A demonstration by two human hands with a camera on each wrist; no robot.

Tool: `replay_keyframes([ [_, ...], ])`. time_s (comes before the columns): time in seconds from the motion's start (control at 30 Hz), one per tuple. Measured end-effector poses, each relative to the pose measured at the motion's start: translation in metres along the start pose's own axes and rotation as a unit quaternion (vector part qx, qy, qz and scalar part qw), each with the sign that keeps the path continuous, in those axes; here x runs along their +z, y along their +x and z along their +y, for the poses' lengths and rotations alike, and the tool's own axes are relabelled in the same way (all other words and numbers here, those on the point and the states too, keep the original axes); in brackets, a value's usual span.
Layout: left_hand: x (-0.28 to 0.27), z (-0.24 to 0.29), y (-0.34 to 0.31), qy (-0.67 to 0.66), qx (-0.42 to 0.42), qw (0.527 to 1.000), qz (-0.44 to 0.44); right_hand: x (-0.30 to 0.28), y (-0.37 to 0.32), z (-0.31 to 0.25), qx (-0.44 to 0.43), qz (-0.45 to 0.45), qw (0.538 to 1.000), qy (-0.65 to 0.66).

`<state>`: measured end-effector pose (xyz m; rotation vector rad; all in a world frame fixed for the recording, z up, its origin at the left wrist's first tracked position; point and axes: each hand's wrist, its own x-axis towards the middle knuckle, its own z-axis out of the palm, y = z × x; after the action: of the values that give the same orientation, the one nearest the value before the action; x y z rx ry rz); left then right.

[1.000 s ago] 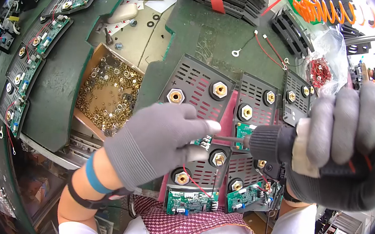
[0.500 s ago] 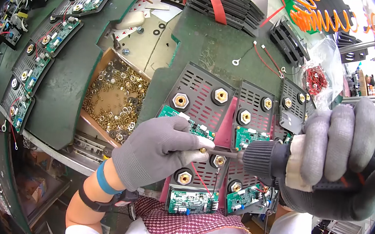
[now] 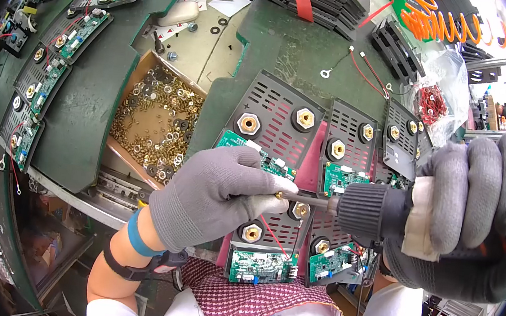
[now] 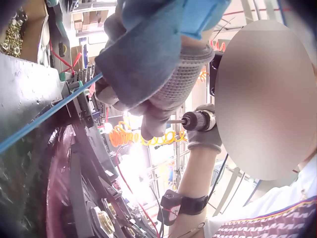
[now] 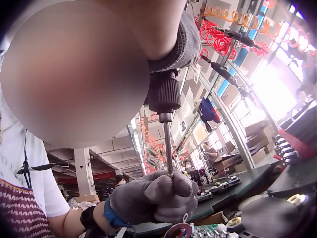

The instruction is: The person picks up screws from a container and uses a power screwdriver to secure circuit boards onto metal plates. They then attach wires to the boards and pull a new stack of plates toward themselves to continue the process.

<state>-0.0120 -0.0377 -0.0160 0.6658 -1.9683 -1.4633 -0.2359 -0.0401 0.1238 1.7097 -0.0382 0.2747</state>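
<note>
In the head view my gloved left hand (image 3: pixel 212 191) pinches a small brass screw (image 3: pixel 279 195) between thumb and forefinger. The screw sits at the tip of a long steel bit (image 3: pixel 310 200). That bit belongs to a power screwdriver (image 3: pixel 368 213) with a ribbed black collar, which my gloved right hand (image 3: pixel 476 196) grips. From the right wrist the bit (image 5: pixel 168 148) runs down to the left fingertips. Below the hands lie slotted dark metal panels (image 3: pixel 277 108) with hex brass terminals (image 3: pixel 249 124) and green circuit boards (image 3: pixel 262 266), one partly hidden by the left hand.
An open cardboard box (image 3: pixel 134 160) of brass screws and washers stands left of the panels. More panels with boards (image 3: pixel 39 87) line the far left. Strapped dark panels (image 3: pixel 320 3) are stacked at the back, near wires with ring ends (image 3: pixel 368 74) and a bag of red wires (image 3: pixel 432 105).
My left thumb and forefinger, spread apart a second ago, have come together, and the brass screw now shows between them at the bit's tip. The right hand keeps its grip on the power screwdriver.
</note>
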Motion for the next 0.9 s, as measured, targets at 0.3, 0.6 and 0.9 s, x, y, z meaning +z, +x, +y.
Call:
replay_keyframes([
  [0.3,0.006,0.002,-0.002,0.089,0.015,0.995,0.043,0.009,-0.017,0.0,-0.067,-0.026,0.991,-0.115],
  [0.6,0.006,0.01,-0.003,0.118,-0.024,0.99,0.071,-0.015,0.007,-0.014,-0.361,-0.165,0.863,-0.311],
  [0.9,-0.044,-0.016,-0.009,0.163,-0.338,0.927,-0.021,-0.029,0.017,-0.069,-0.671,-0.214,-0.154,-0.693],
])
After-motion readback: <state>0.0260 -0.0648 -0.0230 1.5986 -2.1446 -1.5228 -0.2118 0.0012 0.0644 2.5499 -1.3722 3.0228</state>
